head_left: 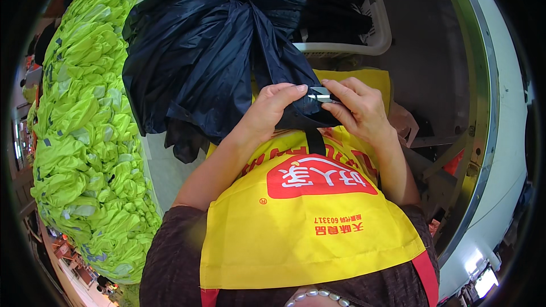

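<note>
A bunch of dark navy, shiny fabric [210,40] lies piled in front of me, narrowing to a gathered end at my chest. My left hand [273,111] grips that gathered end from the left, fingers curled over it. My right hand [358,108] pinches the same end from the right, where a small black strap or buckle piece [319,95] shows between the fingertips. A black strap [314,142] hangs down from the hands over my yellow apron [307,216].
A long heap of folded fluorescent yellow-green garments [85,125] with grey strips fills the left side. A white plastic basket [364,40] holding dark items stands behind the navy fabric. A curved white and metal edge [489,108] runs down the right.
</note>
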`<act>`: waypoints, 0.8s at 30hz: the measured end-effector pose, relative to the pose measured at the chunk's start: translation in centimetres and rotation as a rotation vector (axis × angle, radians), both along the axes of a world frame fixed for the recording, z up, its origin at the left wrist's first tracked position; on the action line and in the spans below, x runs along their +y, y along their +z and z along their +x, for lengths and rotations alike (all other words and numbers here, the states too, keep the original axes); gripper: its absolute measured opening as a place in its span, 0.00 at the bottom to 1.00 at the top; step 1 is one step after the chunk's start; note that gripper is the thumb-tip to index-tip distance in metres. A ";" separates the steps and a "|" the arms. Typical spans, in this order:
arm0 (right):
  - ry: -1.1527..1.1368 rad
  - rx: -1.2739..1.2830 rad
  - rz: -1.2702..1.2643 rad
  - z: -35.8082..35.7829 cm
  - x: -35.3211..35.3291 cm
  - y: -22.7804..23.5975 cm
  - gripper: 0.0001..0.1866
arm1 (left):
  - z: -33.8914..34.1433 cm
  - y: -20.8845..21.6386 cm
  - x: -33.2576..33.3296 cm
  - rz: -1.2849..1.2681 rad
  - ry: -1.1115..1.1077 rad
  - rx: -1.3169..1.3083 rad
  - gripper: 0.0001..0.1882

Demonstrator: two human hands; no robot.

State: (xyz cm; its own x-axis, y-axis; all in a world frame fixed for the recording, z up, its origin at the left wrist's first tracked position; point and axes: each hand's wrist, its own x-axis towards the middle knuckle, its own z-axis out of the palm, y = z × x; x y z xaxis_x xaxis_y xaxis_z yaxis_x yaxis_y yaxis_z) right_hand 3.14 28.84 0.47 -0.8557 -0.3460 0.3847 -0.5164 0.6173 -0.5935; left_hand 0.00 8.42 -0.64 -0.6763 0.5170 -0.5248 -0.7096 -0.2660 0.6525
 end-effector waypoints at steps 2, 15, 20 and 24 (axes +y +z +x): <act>-0.004 0.006 0.014 0.0 -0.1 0.1 0.15 | 0.0 -0.3 0.0 -0.027 0.003 0.019 0.10; -0.280 -0.228 -0.630 -0.7 0.0 -1.0 0.15 | -0.2 0.4 -0.6 -0.169 -0.005 0.078 0.12; -0.033 -0.168 -0.306 -0.6 -2.8 1.9 0.14 | -0.4 1.0 -1.2 0.033 0.042 0.001 0.12; 0.057 -0.017 -0.258 -1.9 -3.7 0.5 0.11 | -0.6 1.2 -2.5 0.083 0.100 -0.055 0.08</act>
